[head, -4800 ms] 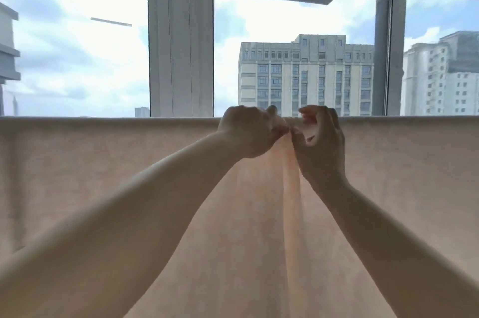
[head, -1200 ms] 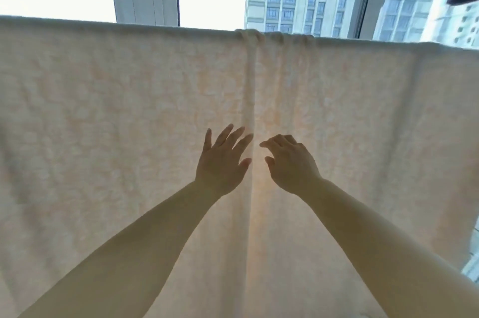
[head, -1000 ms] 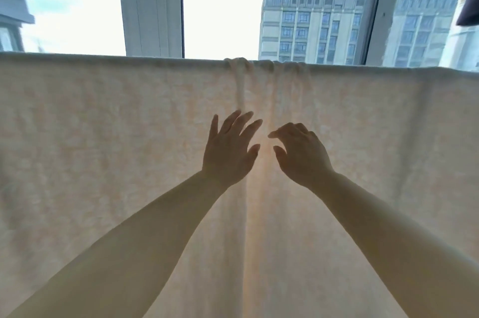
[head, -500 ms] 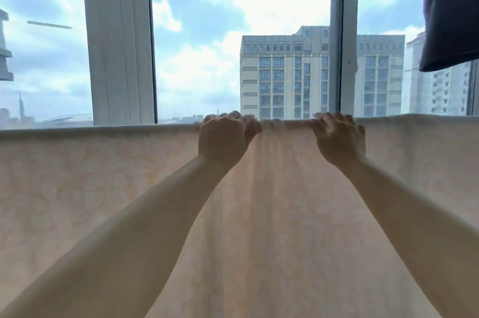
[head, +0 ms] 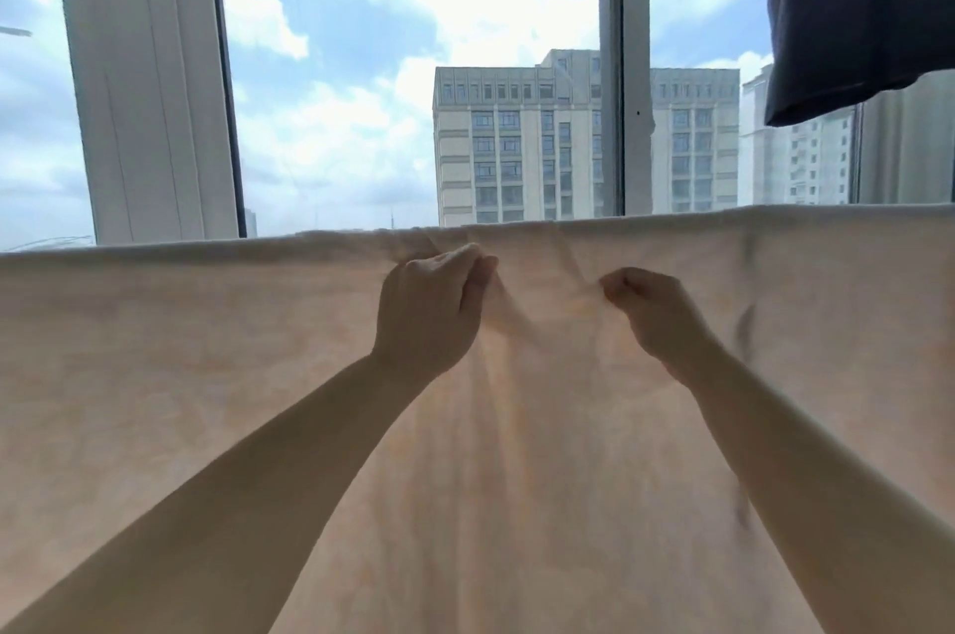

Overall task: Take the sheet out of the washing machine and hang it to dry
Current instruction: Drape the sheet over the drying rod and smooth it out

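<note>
Head-camera view: a pale peach, softly textured cotton sheet (head: 258, 401) hangs draped over a line or rail hidden under its top fold, spanning the frame from edge to edge in front of a tall white-framed window (head: 150, 80). Both bare arms reach up to it. The left hand (head: 429, 308) has its fingers curled around a pinch of cloth just below the top fold, and the right hand (head: 651, 310), a little lower and to the side, is closed on its own bunch of fabric; creases fan out from each grip and run between the two. A dark navy garment (head: 858, 8) hangs at the upper right, apart from the sheet, and beige high-rise apartment blocks (head: 517, 137) stand beyond the glass under a cloudy blue sky. No washing machine is in view. Judged from how things lie, the greater part of the job is done: the sheet is out of the machine and up on its support, falling fairly flat to left and right. What appears to remain is the middle stretch, where the cloth is gathered near the top between the hands and needs spreading flat. Whether the lower hem hangs even cannot be told, since it falls below the frame.
</note>
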